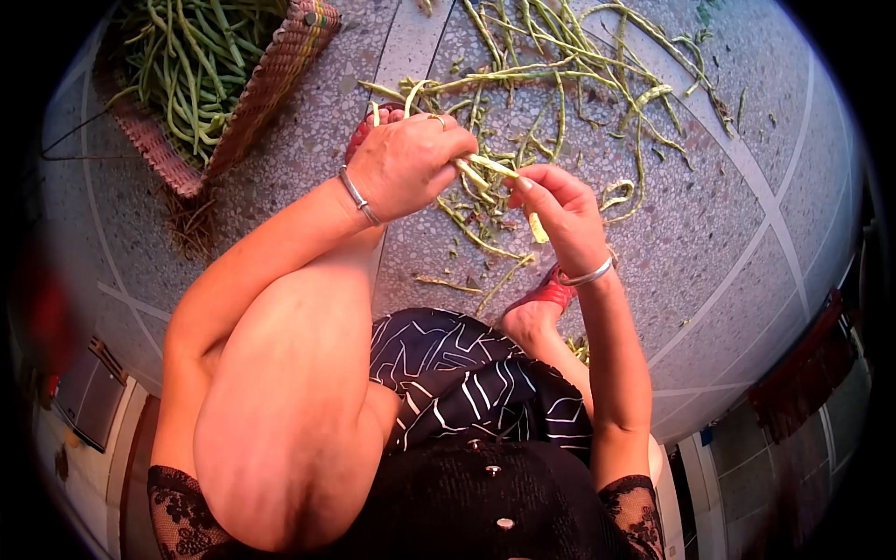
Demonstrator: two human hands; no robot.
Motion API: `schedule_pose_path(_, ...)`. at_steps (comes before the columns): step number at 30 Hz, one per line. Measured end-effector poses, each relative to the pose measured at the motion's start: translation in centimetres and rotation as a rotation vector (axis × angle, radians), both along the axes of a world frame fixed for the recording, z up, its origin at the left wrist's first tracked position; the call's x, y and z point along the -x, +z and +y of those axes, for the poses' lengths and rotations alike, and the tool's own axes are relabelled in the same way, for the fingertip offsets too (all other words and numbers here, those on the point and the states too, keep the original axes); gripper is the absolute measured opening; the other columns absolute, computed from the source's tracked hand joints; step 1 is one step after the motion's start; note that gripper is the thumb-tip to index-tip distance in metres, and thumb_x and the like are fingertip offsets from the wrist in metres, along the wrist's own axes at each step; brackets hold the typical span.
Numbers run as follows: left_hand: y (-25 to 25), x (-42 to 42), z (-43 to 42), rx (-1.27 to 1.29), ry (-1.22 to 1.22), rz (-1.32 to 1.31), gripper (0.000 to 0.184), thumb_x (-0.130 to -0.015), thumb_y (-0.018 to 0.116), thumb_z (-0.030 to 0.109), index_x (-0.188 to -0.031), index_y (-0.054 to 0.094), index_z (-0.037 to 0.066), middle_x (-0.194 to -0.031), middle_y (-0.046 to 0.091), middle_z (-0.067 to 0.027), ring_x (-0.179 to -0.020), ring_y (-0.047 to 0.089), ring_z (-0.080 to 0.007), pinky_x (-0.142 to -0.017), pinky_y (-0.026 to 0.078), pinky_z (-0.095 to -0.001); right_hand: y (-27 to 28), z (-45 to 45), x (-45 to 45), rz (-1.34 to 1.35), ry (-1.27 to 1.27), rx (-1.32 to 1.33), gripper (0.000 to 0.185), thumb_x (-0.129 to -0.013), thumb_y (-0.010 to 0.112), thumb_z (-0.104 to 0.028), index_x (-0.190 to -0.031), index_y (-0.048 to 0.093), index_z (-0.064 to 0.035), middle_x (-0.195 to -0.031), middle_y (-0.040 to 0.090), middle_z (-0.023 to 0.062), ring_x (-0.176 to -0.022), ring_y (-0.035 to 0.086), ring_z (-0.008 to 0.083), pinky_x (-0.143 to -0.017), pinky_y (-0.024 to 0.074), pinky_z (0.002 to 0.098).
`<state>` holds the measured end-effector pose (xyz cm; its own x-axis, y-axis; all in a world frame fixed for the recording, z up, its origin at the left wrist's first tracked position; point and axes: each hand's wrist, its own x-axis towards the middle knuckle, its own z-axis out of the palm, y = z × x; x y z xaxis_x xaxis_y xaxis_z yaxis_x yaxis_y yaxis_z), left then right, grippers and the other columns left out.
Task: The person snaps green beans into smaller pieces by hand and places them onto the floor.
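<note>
From far off, I look down at two hands over the floor (pixel 709 271). My left hand (pixel 411 168) is curled round a few green beans; their ends poke out on both sides of it. My right hand (pixel 565 210) has its thumb and finger close together, and they pinch the tip of one bean (pixel 492 166). That bean runs from one hand to the other, up in the air, off the floor.

To do this well, I think I should hold the beans snug but not squash them. I should pinch right near the tip, keep the two hands close, and use a small, soft pull or bend, as a hard tug may tear the bean.

The basket (pixel 271 98) sits near the far left corner of the floor, with lots of beans in it. Long loose beans (pixel 597 75) lie in a messy heap toward the far edge. Little bits (pixel 485 210) lie under the hands, near a red shoe (pixel 546 289). I cannot tell how many beans my left hand has.
</note>
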<state>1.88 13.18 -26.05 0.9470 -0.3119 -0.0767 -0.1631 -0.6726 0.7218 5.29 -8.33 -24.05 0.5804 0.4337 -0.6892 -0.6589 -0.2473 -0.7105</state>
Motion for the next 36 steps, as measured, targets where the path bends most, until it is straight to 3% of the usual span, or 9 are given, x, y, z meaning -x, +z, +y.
schedule_pose_path(5, -0.5, 0.3, -0.3, 0.178, -0.095, 0.091, 0.023, -0.072, 0.058, 0.007, -0.095, 0.057, 0.008, -0.081, 0.056, -0.0092, -0.078, 0.055, -0.0274, -0.069, 0.044, -0.0353, 1.0, 1.1, 0.0, -0.08, 0.036, -0.013, 0.016, -0.086, 0.057, -0.016, -0.091, 0.061, -0.0015, -0.075, 0.06, -0.0017, -0.065, 0.05, 0.0035, -0.058, 0.0394, 0.0181)
schedule_pose_path(8, -0.2, 0.1, 0.1, 0.164, -0.115, 0.038, 0.018, -0.078, 0.057, 0.009, -0.096, 0.058, 0.004, -0.079, 0.055, -0.0079, -0.073, 0.055, -0.0209, -0.067, 0.044, -0.0306, 0.9, 1.0, 0.0, -0.109, 0.086, -0.047, 0.015, -0.086, 0.057, -0.014, -0.09, 0.061, -0.0006, -0.076, 0.06, -0.0011, -0.069, 0.052, 0.0052, -0.063, 0.0423, 0.0199)
schedule_pose_path(11, 0.1, -0.2, 0.6, 0.599, 0.203, 0.467, 0.017, -0.086, 0.053, 0.015, -0.096, 0.06, 0.002, -0.075, 0.053, -0.0018, -0.069, 0.052, -0.0111, -0.065, 0.042, -0.0249, 0.6, 0.7, -0.1, -0.122, -0.029, 0.004, 0.015, -0.086, 0.057, -0.014, -0.092, 0.061, -0.0009, -0.077, 0.06, -0.0014, -0.071, 0.053, 0.0042, -0.062, 0.043, 0.0205)
schedule_pose_path(15, 0.3, -0.5, 1.4, 0.763, 0.266, 0.75, 0.024, -0.09, 0.049, 0.022, -0.095, 0.062, 0.003, -0.068, 0.05, 0.0023, -0.063, 0.046, -0.0047, -0.06, 0.038, -0.0194, -0.1, 0.7, -0.4, -0.536, 0.113, 0.298, 0.017, -0.082, 0.059, -0.008, -0.098, 0.061, -0.0041, -0.084, 0.061, 0.0072, -0.064, 0.056, 0.0126, -0.058, 0.0447, 0.0239)
schedule_pose_path(19, 0.3, -0.3, 0.8, 0.867, 0.224, 0.827, 0.025, -0.09, 0.049, 0.024, -0.098, 0.061, 0.004, -0.062, 0.048, 0.0027, -0.058, 0.044, -0.0047, -0.054, 0.036, -0.0182, 2.3, 3.1, -1.8, -0.82, 0.159, 0.234, 0.026, -0.078, 0.06, -0.004, -0.104, 0.059, -0.0076, -0.091, 0.06, 0.0077, -0.064, 0.056, 0.0166, -0.059, 0.0459, 0.027)
schedule_pose_path(24, 1.2, -0.6, 0.8, 0.815, 0.206, 0.813, 0.022, -0.089, 0.051, 0.022, -0.095, 0.061, 0.004, -0.057, 0.048, 0.0044, -0.055, 0.046, -0.0027, -0.051, 0.037, -0.0199, 2.3, 4.4, -3.0, -1.021, 0.367, 0.152, 0.021, -0.076, 0.063, -0.011, -0.097, 0.06, -0.0099, -0.085, 0.059, 0.0069, -0.069, 0.059, 0.0249, -0.057, 0.047, 0.0323)
schedule_pose_path(27, 0.9, 0.0, 0.5, 0.564, 0.116, 0.539, 0.022, -0.087, 0.052, 0.023, -0.095, 0.061, 0.004, -0.057, 0.051, -0.0013, -0.054, 0.048, -0.0077, -0.053, 0.039, -0.0239, 2.3, 4.0, -3.3, -1.097, 0.509, 0.22, 0.013, -0.076, 0.062, -0.011, -0.089, 0.06, -0.0108, -0.079, 0.057, 0.0045, -0.067, 0.059, 0.0238, -0.055, 0.0471, 0.0327)
schedule_pose_path(31, 1.4, -0.3, 0.8, 0.203, -0.077, 0.242, 0.014, -0.08, 0.054, 0.018, -0.083, 0.058, 0.004, -0.069, 0.057, -0.0113, -0.064, 0.056, -0.0269, -0.062, 0.045, -0.0372, 3.0, 4.4, -2.9, -1.182, 0.549, 0.222, 0.008, -0.073, 0.062, -0.01, -0.079, 0.057, -0.0102, -0.074, 0.055, 0.0041, -0.064, 0.057, 0.0232, -0.053, 0.047, 0.033)
schedule_pose_path(36, 1.8, -0.4, 0.7, 0.046, -0.16, 0.077, 0.01, -0.077, 0.057, 0.016, -0.082, 0.058, 0.008, -0.074, 0.057, -0.0082, -0.075, 0.056, -0.0262, -0.066, 0.045, -0.0381, 2.8, 4.1, -2.2, -1.185, 0.656, 0.278, 0.009, -0.069, 0.061, -0.007, -0.074, 0.055, -0.0088, -0.071, 0.052, 0.0058, -0.062, 0.055, 0.0241, -0.052, 0.0464, 0.033)
